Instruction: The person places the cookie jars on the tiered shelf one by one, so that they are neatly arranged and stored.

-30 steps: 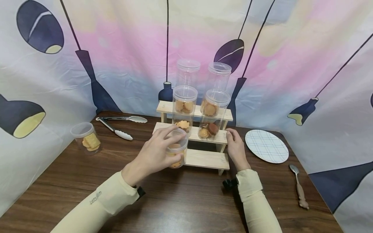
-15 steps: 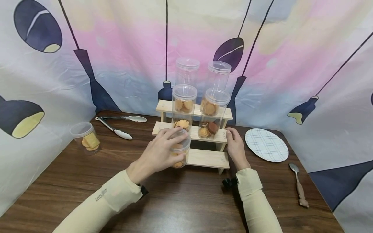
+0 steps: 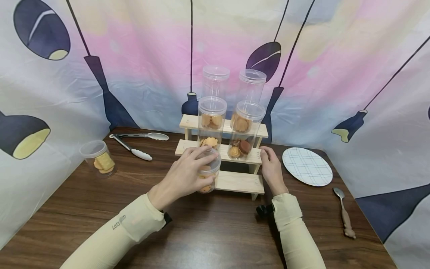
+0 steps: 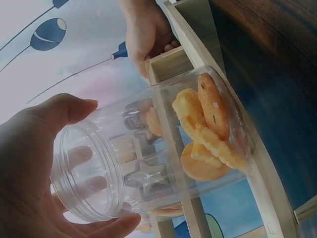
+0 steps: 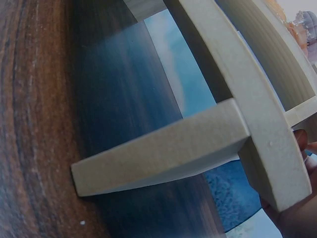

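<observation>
My left hand (image 3: 183, 175) grips a clear lidded cookie jar (image 3: 209, 179) around its lid, thumb on one side and fingers on the other. In the left wrist view, the jar's base is right at the bottom shelf of a wooden three-step stand (image 3: 240, 182), with several cookies (image 4: 203, 131) lying in it. At the right end of the middle shelf, my right hand (image 3: 273, 172) holds the stand, fingers curled at the board's end. Two jars of cookies, a left one (image 3: 211, 123) and a right one (image 3: 246, 130), stand on the middle shelf.
Two tall jars, including a right one (image 3: 252, 86), stand on the top shelf. Left on the table are a jar of square cookies (image 3: 102, 160) and tongs (image 3: 134, 144). A checked plate (image 3: 307, 166) and a spoon (image 3: 345, 216) lie at the right.
My left hand has shifted slightly to the right with the jar, bringing it over the left end of the bottom shelf. The right hand stays at the middle shelf's end.
</observation>
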Motion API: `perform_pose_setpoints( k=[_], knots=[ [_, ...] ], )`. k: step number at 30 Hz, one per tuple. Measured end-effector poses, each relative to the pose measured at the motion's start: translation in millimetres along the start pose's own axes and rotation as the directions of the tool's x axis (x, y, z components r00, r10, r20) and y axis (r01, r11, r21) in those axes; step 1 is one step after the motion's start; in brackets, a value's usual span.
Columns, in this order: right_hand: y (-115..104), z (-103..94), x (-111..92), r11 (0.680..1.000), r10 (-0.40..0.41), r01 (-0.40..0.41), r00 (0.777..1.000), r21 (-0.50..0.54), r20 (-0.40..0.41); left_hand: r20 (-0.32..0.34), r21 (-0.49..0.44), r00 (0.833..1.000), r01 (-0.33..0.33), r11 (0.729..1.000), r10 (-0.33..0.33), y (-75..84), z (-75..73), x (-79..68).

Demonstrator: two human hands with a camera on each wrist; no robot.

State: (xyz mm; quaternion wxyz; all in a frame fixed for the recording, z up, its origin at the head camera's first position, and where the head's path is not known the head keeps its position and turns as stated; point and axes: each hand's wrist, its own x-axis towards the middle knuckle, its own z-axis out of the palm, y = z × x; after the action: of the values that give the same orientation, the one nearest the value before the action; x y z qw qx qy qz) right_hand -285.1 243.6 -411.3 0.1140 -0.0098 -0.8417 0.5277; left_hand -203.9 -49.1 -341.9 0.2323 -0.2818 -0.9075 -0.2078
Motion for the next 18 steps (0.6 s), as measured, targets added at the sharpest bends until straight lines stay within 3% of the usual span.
perform_pose_setpoints(
  k=[18],
  knots=[
    [-0.3,-0.4,-1.1,1.000,-0.012,0.012,1.000,-0.004,0.003,0.010,-0.005,1.000,0.002,1.000,-0.002,-0.8,1.2,0.9]
  ],
)
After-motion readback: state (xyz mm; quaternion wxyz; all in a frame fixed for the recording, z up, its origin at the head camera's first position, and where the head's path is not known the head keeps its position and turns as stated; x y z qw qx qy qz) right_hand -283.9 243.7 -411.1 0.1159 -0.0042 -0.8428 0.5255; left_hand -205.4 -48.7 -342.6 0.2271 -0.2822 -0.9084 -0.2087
